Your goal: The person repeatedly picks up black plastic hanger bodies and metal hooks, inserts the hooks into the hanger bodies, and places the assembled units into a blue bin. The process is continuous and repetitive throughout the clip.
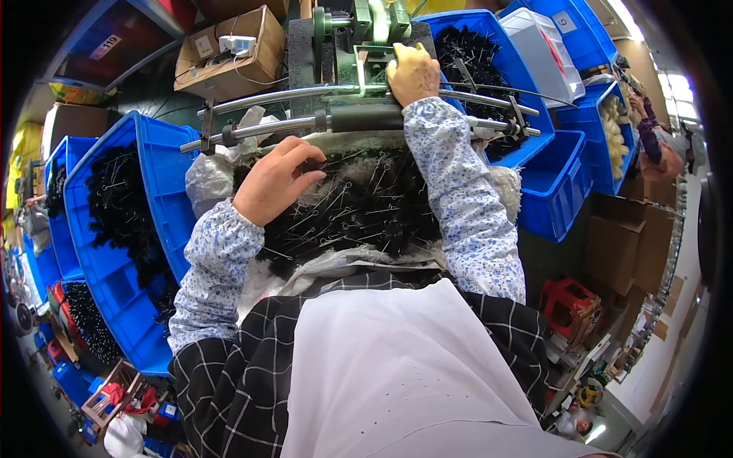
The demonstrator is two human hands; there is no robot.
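Left hand (273,179), fingers loosely apart, rests on the near pile of black wire pins (359,214); right hand (412,72) clamped on the green machine (343,38), farther off.

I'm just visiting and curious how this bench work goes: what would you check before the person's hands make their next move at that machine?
1. Left hand on the pile of black wire-handled pieces: ok, fingers rest on it.
2. A piece actually gripped by the left hand: cannot tell.
3. Right hand at the green machine: ok, it rests at the machine's front.
4. Right fingers out of the moving parts: cannot tell, they are hidden.
5. Supply in the blue bin on the left: ok, black pieces lie in it.
6. Metal rails unobstructed: not ok, the right sleeve crosses them.
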